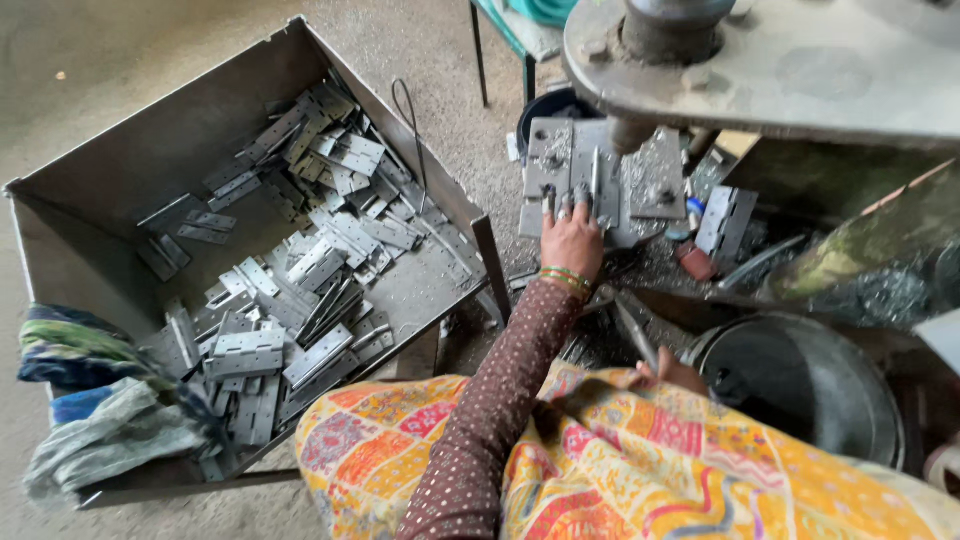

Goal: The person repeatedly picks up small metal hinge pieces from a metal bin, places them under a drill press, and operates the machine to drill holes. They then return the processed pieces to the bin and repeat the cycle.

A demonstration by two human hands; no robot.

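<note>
The left hand reaches forward from a brown dotted sleeve and rests on the press bed, its fingers spread flat and pressing on a grey metal hinge that lies there. The hand is open, laid on the hinge rather than closed round it. Green and gold bangles sit at the wrist. Just above the hinge, the ram of the press hangs from a heavy rusty arm.

The right hand lies low, near the person's lap, against the patterned yellow and orange cloth. It is closed on a thin grey metal strip that sticks up and to the left from its fingers.

To the left of the person stands a big open steel bin, holding a loose heap of flat hinges, some folded, some opened out. A bundle of blue and green rags hangs over the bin's near corner. A wire loop rises at the bin's far wall.

On the right of the press bed a stack of more hinges stands on edge, with a small red piece near it. Below that, beside the right hand, sits a round dark pan. Metal shavings lie strewn about the bench round the bed.
</note>
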